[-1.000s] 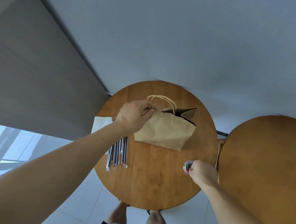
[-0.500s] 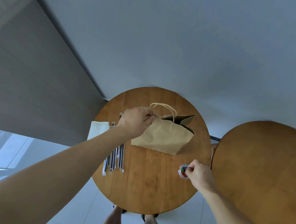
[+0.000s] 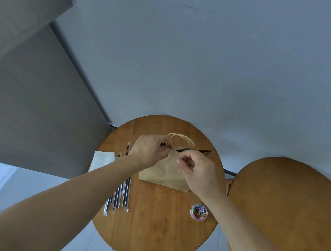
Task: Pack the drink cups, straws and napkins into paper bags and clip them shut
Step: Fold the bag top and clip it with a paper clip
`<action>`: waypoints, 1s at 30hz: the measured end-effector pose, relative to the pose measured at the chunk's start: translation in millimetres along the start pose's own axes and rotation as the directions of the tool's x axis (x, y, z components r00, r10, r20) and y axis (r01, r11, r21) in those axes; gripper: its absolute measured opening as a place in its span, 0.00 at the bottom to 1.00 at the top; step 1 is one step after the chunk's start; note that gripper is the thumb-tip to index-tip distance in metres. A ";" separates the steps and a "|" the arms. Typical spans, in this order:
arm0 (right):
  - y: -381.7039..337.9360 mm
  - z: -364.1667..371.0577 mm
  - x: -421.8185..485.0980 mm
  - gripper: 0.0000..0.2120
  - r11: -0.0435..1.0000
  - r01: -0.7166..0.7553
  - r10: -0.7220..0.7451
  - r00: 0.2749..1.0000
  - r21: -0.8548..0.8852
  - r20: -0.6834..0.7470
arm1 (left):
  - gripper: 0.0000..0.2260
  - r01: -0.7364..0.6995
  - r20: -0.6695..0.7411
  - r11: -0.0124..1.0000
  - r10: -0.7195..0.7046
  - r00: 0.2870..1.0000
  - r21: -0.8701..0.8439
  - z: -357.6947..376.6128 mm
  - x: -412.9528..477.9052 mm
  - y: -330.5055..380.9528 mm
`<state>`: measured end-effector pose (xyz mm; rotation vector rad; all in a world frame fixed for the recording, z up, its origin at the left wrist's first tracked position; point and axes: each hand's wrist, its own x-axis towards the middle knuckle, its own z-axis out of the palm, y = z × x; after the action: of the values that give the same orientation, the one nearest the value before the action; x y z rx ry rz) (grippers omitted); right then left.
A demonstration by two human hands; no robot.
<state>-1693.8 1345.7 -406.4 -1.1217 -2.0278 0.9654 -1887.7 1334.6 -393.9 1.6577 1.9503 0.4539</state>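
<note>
Pinched between thumb and fingers, the left hand has a closed grip on the top edge of the paper bag, beside its looped handles. Just to the right, the right hand curls thumb to forefinger above the bag's mouth; whether it holds anything I cannot tell. Wrapped straws and napkins lie left of the bag on the round worktop, a tub of coloured clips near its right edge.

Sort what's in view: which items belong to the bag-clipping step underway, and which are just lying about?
In use:
paper bag, top edge pinched by the left hand
right hand, pinching near the bag mouth
tub of paper clips

Lying about:
wrapped straws
napkins
second round table
</note>
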 end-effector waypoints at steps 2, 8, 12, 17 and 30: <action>-8.3 4.4 18.1 0.03 1.000 0.002 -0.002 0.999 -0.005 -0.038 | 0.05 0.003 -0.004 1.000 -0.003 1.000 0.001 -0.9 1.7 -1.2; -3.6 9.1 39.9 0.03 0.992 -0.072 0.071 0.997 -0.100 -0.012 | 0.07 -0.096 0.058 0.993 0.092 0.994 0.071 -2.3 6.6 -4.1; -0.1 9.3 46.3 0.04 0.988 -0.073 0.079 0.996 -0.136 0.040 | 0.10 -0.165 0.074 0.977 0.156 0.985 0.135 -0.6 10.7 -7.8; 3.5 11.6 48.9 0.04 0.983 -0.075 0.085 0.995 -0.169 0.050 | 0.12 -0.177 0.082 0.971 0.166 0.983 0.163 1.8 13.1 -9.8; 7.8 10.1 58.6 0.03 0.976 -0.166 0.184 0.976 -0.143 0.120 | 0.10 -0.148 0.101 0.977 0.134 0.986 0.155 2.4 14.3 -13.2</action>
<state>-1724.6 1397.1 -408.6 -1.3595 -2.1533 1.0283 -1898.3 1345.9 -405.9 1.8943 1.8531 0.2724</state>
